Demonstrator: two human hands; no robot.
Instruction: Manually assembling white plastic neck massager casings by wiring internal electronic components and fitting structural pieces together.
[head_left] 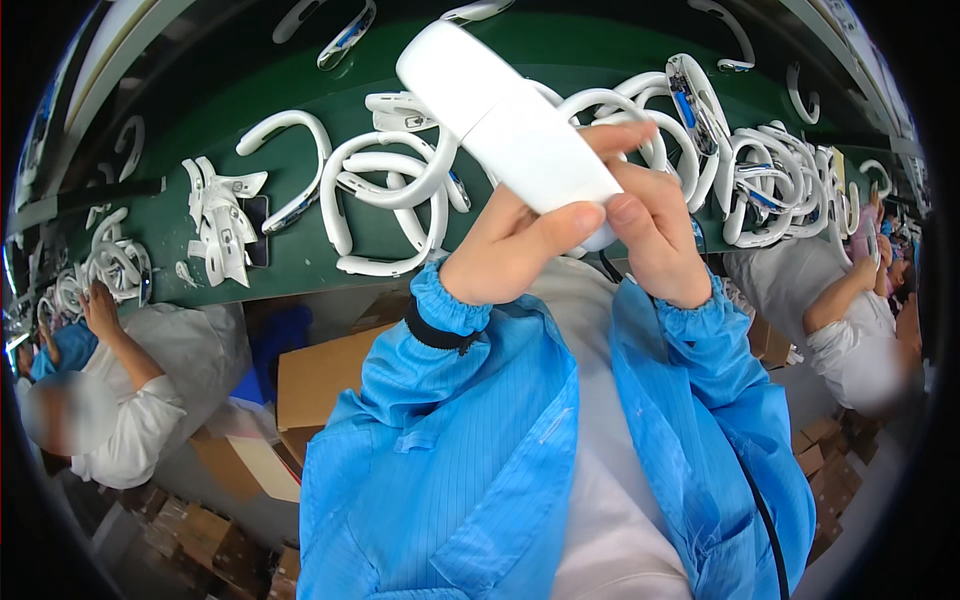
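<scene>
Holds a white device [510, 122] tilted above the near edge of the table [300, 255], pinched low in the left hand [515, 245] and touched there by the right hand [660, 225], with a grip too unclear to tell, presumably for steadiness clear of curved white bands [283, 119] farther in.

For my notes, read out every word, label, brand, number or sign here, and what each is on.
No readable text.
White device: no lettering on its visible side.
White parts on the green table: any marks too small.
Cardboard boxes: any marks too blurred.
</scene>
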